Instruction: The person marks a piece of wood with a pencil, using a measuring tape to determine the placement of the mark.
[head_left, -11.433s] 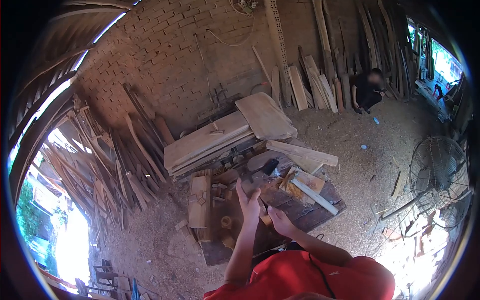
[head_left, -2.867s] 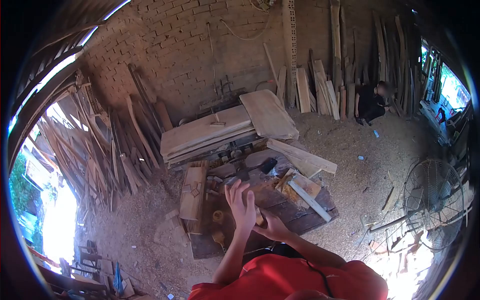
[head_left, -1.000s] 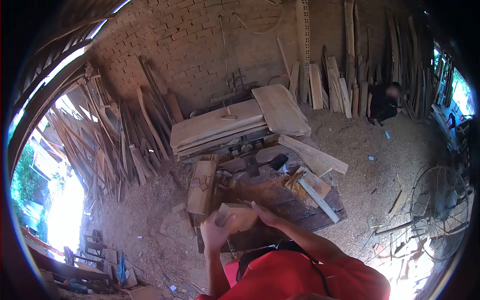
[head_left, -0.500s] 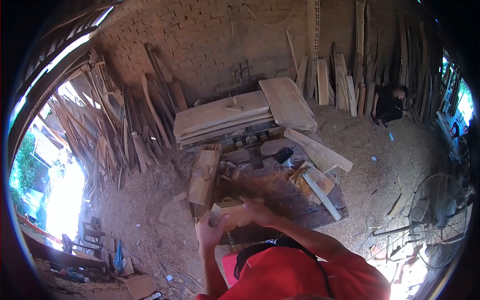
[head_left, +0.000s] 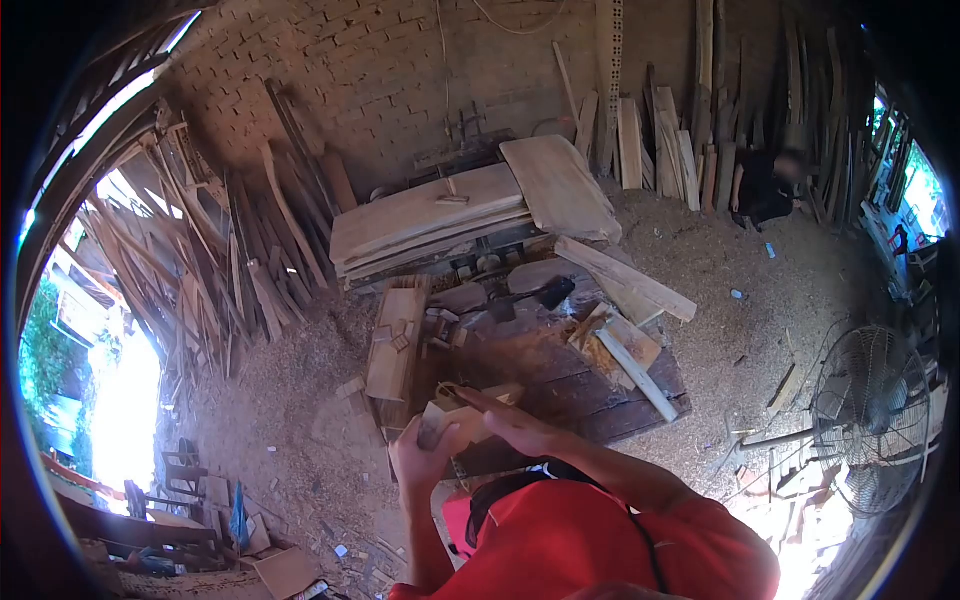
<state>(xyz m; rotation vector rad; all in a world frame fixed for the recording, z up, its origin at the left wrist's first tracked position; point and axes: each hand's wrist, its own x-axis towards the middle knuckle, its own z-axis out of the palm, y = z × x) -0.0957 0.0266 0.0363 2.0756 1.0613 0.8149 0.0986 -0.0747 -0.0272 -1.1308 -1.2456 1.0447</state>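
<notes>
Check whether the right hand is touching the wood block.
Touching. The head view shows the right hand lying flat on top of the wood block, while the left hand grips its near end.

A dark, worn wooden desk carries pale offcut planks, a black-headed mallet, and small scattered wood blocks.

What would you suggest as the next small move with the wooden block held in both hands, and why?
Probably lower the wooden block onto the dark workbench just ahead. The left hand grips its near end and the right hand lies flat on top, so it hangs in the air, unsupported.
</notes>
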